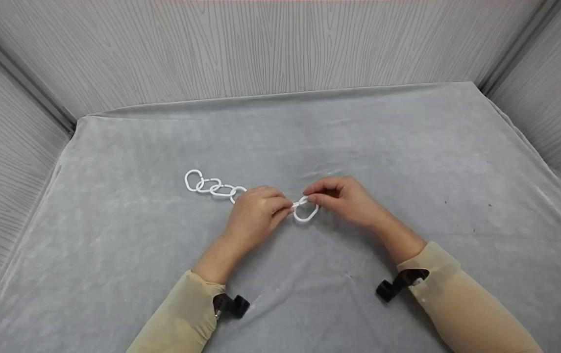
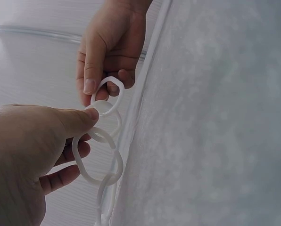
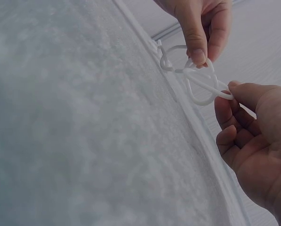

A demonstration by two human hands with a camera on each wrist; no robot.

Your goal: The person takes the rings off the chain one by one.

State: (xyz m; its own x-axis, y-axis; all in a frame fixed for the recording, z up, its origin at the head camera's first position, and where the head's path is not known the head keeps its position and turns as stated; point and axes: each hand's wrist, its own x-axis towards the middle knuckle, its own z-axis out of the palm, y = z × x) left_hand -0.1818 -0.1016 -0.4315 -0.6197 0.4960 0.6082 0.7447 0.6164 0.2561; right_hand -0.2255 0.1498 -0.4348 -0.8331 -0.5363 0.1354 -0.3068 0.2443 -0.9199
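A short chain of white plastic links (image 1: pixel 222 195) trails from my left hand (image 1: pixel 258 208) toward the upper left, its far end lying on the grey cloth. Thumb and fingers of the left hand pinch the chain near its right end. Opposite it, my right hand (image 1: pixel 346 201) pinches a white oval link (image 1: pixel 303 220) between thumb and index finger. This link crosses the one at the left fingertips, as the right wrist view shows. Gaps show in some links, such as the chain link (image 2: pixel 80 165) below the left thumb.
Grey cloth (image 1: pixel 138 245) covers the table, with a few dark specks at the right. Pale wood-grain panels (image 1: pixel 260 49) enclose the back and both sides. Each sleeved wrist carries a small black camera mount (image 1: pixel 231 305).
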